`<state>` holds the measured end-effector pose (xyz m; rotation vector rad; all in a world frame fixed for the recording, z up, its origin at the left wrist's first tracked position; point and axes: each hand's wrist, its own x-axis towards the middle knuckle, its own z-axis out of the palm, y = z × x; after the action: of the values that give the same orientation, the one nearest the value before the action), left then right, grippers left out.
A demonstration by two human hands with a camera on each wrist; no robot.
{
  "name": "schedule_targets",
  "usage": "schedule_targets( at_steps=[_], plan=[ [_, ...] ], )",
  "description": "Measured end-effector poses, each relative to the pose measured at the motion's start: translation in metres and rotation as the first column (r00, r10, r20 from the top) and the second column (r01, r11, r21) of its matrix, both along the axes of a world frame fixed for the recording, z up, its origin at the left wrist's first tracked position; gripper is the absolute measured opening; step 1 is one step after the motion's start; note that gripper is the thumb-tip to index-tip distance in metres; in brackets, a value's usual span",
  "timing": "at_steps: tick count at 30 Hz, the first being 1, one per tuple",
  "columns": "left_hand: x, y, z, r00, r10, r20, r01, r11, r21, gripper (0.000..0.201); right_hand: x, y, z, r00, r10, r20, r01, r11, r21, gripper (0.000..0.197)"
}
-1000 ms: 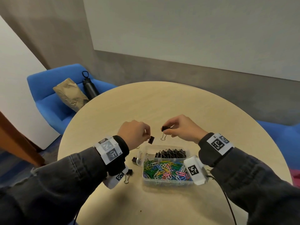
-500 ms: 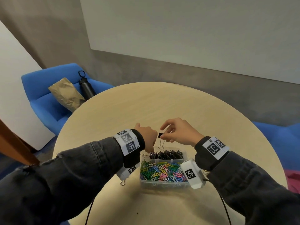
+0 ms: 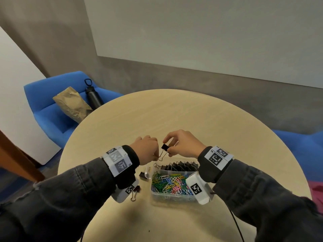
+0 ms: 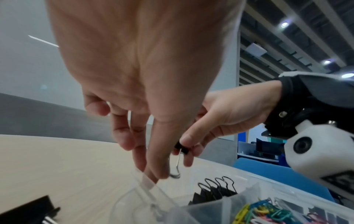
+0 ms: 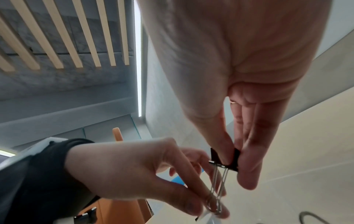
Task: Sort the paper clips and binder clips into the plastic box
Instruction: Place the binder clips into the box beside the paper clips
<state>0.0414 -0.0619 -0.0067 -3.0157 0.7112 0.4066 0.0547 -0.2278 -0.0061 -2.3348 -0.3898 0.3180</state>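
At the centre of the head view, the right hand (image 3: 183,144) pinches the black body of a binder clip (image 3: 165,147) between thumb and fingers, held just above the far edge of the plastic box (image 3: 157,194). The left hand (image 3: 146,151) meets it from the left, its fingertips (image 5: 193,206) closed on the clip's silver wire handles, which hang down toward the box.

The box sits on the round table (image 3: 174,116) in the lower middle of the frame. Its far compartment holds a row of black binder clips (image 3: 180,165); the near one holds coloured paper clips (image 3: 170,184), partly covered at the right by the wrist camera. Two loose binder clips (image 3: 135,192) lie on the table left of the box, half hidden under the left wrist.

Both wrists wear white bands printed with black square marker codes; small characters beside them are too blurred to read.

At upper left, a blue armchair (image 3: 45,109) carries a brown paper bag (image 3: 73,103) and a black bottle (image 3: 93,95), its base cut off by the table edge.
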Motion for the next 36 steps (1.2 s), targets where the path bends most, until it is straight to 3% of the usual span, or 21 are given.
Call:
schedule_targets(
  at_steps=[4,8,11,16,21,25,27,30,33,36],
  plan=[
    [-0.001,0.014,-0.003,0.998,0.066,0.021,-0.06,0.976,-0.207,0.025,0.002,0.009,-0.005,0.999,0.028,0.033,-0.022,0.989,-0.147,0.018],
    [-0.005,0.024,0.0,0.994,0.109,-0.023,-0.111,0.952,-0.284,0.028,0.001,0.021,-0.008,0.995,0.104,-0.003,-0.101,0.956,-0.275,0.018],
    [-0.006,0.037,0.002,0.988,0.151,-0.027,-0.152,0.938,-0.312,0.025,0.003,0.022,-0.008,0.982,0.178,-0.063,-0.189,0.919,-0.346,0.032],
    [-0.009,0.056,0.001,0.98,0.196,-0.017,-0.192,0.938,-0.289,0.023,-0.001,0.008,0.003,0.97,0.239,-0.052,-0.242,0.904,-0.352,0.041],
    [-0.023,0.061,-0.015,0.986,0.092,-0.139,-0.117,0.977,-0.18,0.033,-0.014,-0.035,0.024,0.983,0.178,0.044,-0.16,0.951,-0.267,0.034],
    [-0.028,0.059,-0.03,0.982,0.07,-0.173,-0.095,0.986,-0.136,0.035,-0.032,-0.093,0.028,0.991,0.024,0.13,0.022,0.94,-0.341,0.018],
    [-0.027,0.059,-0.034,0.983,0.07,-0.167,-0.09,0.989,-0.116,0.036,-0.047,-0.122,0.02,0.995,-0.059,0.081,0.091,0.872,-0.48,0.019],
    [-0.026,0.055,-0.036,0.988,0.075,-0.133,-0.087,0.992,-0.094,0.037,-0.071,-0.15,0.0,0.981,-0.132,-0.145,0.002,0.746,-0.666,0.041],
    [-0.025,0.048,-0.037,0.993,0.092,-0.075,-0.096,0.994,-0.056,0.034,-0.088,-0.158,-0.019,0.972,-0.12,-0.201,-0.047,0.742,-0.668,0.049],
    [-0.023,0.044,-0.04,0.992,0.103,-0.069,-0.104,0.994,-0.023,0.033,-0.091,-0.157,-0.028,0.982,-0.108,-0.157,-0.01,0.795,-0.607,0.04]
  ],
)
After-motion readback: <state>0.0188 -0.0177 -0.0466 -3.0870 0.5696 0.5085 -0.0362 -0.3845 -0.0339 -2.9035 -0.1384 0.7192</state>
